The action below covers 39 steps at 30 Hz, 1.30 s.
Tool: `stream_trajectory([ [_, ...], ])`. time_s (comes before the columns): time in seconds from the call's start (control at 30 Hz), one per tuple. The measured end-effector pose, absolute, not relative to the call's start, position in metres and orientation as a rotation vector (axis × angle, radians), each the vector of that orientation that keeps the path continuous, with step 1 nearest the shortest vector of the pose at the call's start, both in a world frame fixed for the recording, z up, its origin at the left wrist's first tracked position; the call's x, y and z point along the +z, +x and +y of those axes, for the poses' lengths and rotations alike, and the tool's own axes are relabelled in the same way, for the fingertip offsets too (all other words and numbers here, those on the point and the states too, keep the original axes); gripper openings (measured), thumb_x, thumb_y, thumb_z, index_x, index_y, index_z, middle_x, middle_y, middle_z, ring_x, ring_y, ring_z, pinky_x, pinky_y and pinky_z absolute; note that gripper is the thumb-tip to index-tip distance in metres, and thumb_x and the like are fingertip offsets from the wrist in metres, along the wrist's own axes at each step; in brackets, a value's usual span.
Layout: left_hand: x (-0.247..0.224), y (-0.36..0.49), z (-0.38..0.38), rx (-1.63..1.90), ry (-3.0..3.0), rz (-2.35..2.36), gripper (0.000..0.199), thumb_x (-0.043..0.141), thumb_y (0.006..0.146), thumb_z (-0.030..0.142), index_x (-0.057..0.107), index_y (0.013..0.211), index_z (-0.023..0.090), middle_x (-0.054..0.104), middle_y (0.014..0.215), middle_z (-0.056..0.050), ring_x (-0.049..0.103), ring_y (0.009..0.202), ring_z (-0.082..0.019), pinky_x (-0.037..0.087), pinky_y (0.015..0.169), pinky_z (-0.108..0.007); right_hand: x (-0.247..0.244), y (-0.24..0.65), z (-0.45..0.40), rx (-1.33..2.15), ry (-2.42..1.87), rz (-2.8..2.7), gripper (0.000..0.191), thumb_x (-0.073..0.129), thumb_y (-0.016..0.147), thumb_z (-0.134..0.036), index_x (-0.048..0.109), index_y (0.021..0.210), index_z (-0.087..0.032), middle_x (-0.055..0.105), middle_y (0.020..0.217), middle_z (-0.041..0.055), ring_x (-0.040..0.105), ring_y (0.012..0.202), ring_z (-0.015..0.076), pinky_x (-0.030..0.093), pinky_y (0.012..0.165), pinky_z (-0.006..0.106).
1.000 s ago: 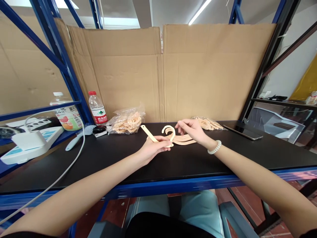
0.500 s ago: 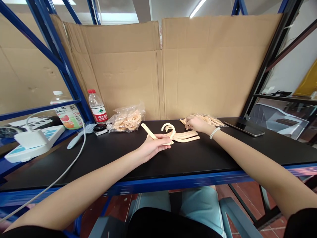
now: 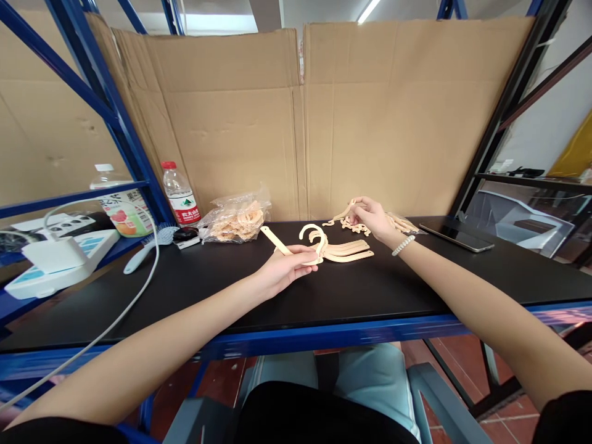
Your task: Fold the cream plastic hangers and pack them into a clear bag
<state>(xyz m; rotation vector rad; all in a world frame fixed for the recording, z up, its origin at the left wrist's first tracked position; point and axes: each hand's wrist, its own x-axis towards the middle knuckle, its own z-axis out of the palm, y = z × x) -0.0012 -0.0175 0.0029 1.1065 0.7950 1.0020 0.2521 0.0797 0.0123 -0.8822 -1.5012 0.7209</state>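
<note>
Over the middle of the table, my left hand [image 3: 287,269] is closed on a beige plastic clothes hanger [image 3: 274,238], whose arm slants up to the left. A curved beige hook [image 3: 311,227] rises at its fingertips. Just right of the hook lie several beige hanger arms [image 3: 350,250], stacked side by side. Farther back on the right, my right hand [image 3: 374,217] pinches a slim curved beige hanger piece [image 3: 341,214] pointing left. Below its fingers are small beige pieces [image 3: 355,227], and partly behind the wrist is a plastic bag of beige parts [image 3: 401,224].
A clear bag of beige rings [image 3: 240,221] sits at the back left beside a red-capped bottle [image 3: 181,196]. A hairbrush [image 3: 148,248] and white cable [image 3: 139,296] lie left. A phone [image 3: 456,237] lies right. Cardboard [image 3: 416,117] stands behind the black table [image 3: 393,296].
My right hand has lifted slightly from the pile at the back right, with a curved beige piece in its fingers. The left hand keeps its grip. The view has tilted slightly down.
</note>
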Motion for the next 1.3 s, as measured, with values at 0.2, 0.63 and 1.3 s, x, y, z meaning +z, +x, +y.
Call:
stream_trajectory([
  [0.2, 0.003, -0.003, -0.018, 1.002, 1.099, 0.778, 0.02, 0.088, 0.063, 0.014, 0.074, 0.077, 0.01, 0.069, 0.072, -0.005, 0.066, 0.065, -0.011, 0.054, 0.063, -0.017, 0.026, 0.246, 0.049, 1.095, -0.718, -1.341, 0.01, 0.062, 0.083, -0.022, 0.056, 0.091, -0.02, 0.075, 0.079, 0.0045, 0.07, 0.068, 0.016, 0.058, 0.071, 0.03],
  [0.63, 0.001, -0.004, -0.015, 1.053, 1.162, 0.701, 0.027, 0.092, 0.059, 0.02, 0.073, 0.076, 0.011, 0.069, 0.074, -0.004, 0.065, 0.072, -0.011, 0.052, 0.071, -0.021, 0.008, 0.205, 0.012, 1.633, -0.7, -1.15, 0.017, 0.072, 0.079, -0.013, 0.062, 0.091, -0.02, 0.071, 0.084, 0.0017, 0.063, 0.067, 0.0097, 0.055, 0.071, 0.025],
  [1.3, 0.007, -0.014, -0.008, 0.968, 1.466, 0.751, 0.031, 0.091, 0.057, 0.031, 0.075, 0.076, 0.013, 0.071, 0.082, -0.008, 0.063, 0.078, -0.017, 0.049, 0.07, -0.028, 0.003, 0.194, -0.005, 1.484, -0.632, -1.606, 0.027, 0.083, 0.07, -0.031, 0.071, 0.09, -0.017, 0.072, 0.091, 0.003, 0.069, 0.084, 0.0145, 0.057, 0.084, 0.032],
])
